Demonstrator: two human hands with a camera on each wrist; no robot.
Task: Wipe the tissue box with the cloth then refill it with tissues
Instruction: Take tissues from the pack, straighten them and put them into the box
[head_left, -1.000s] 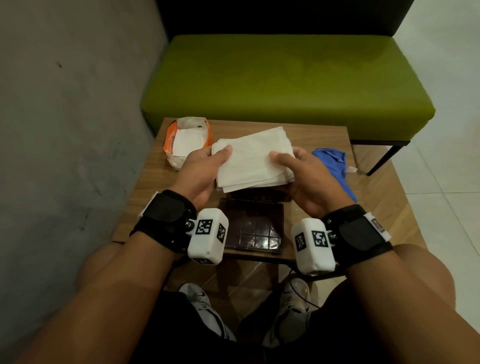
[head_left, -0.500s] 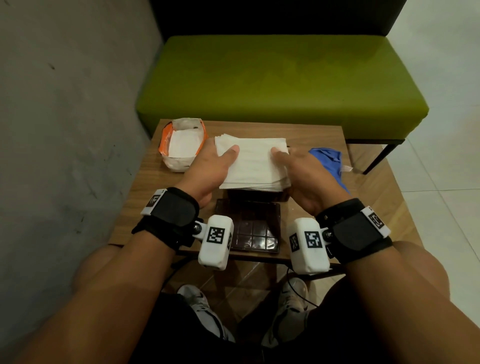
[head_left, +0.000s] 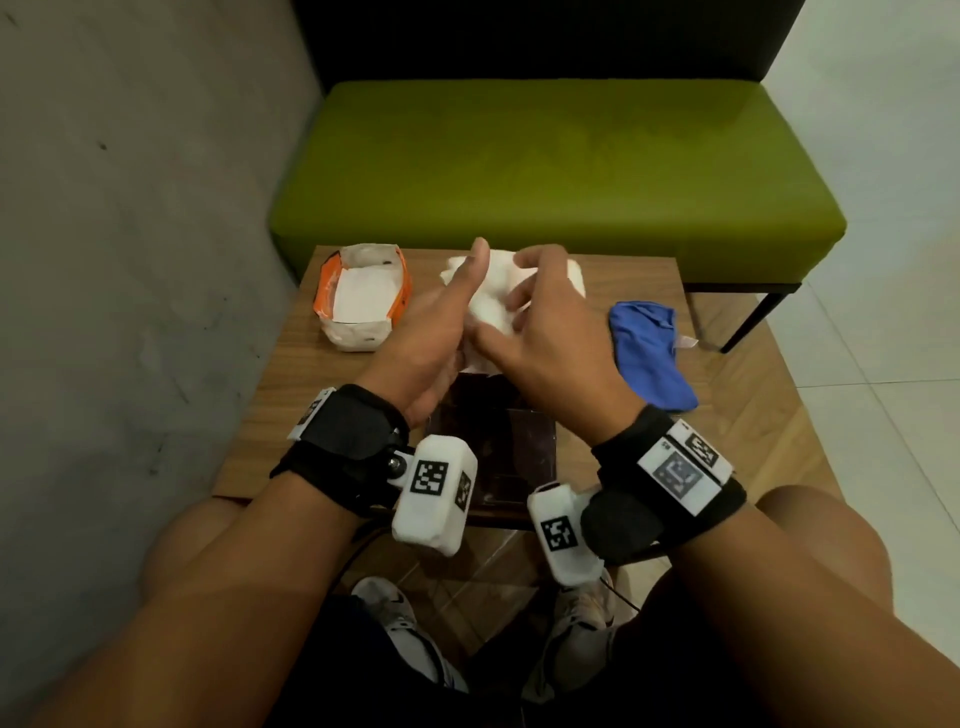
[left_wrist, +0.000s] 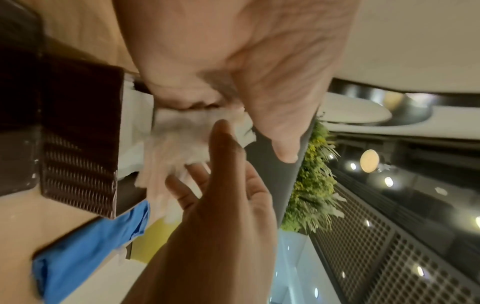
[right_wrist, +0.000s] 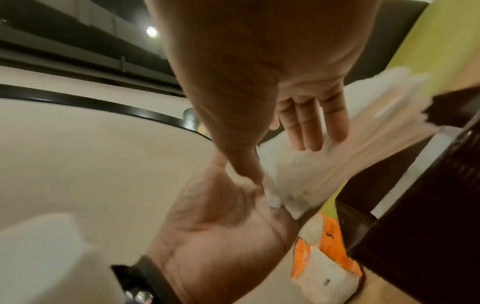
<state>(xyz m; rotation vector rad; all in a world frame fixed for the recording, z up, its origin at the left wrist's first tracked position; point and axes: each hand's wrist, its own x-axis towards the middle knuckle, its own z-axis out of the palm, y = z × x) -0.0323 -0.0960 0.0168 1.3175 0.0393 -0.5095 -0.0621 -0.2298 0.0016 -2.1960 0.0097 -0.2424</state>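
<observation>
A bunched stack of white tissues (head_left: 493, 306) stands up out of the open dark brown tissue box (head_left: 488, 410) in the middle of the small wooden table (head_left: 270, 405). My left hand (head_left: 436, 332) grips the stack from the left, fingers curled on the tissues (left_wrist: 182, 139) and thumb pointing up. My right hand (head_left: 550, 338) presses the tissues (right_wrist: 298, 174) from the right with straight fingers (right_wrist: 311, 125). Its thumb touches the left palm. The blue cloth (head_left: 649, 353) lies loose on the table to the right, apart from both hands. The hands hide most of the box opening.
An opened orange-and-white tissue pack (head_left: 363, 296) sits at the table's back left with tissues inside. A green bench (head_left: 556, 171) runs right behind the table. A grey wall (head_left: 130, 260) closes off the left side. The dark lid (head_left: 519, 467) lies near the front edge.
The flat stack held level between both hands is now bunched upright over the box. Both hands have moved forward and closer together, squeezing it.
</observation>
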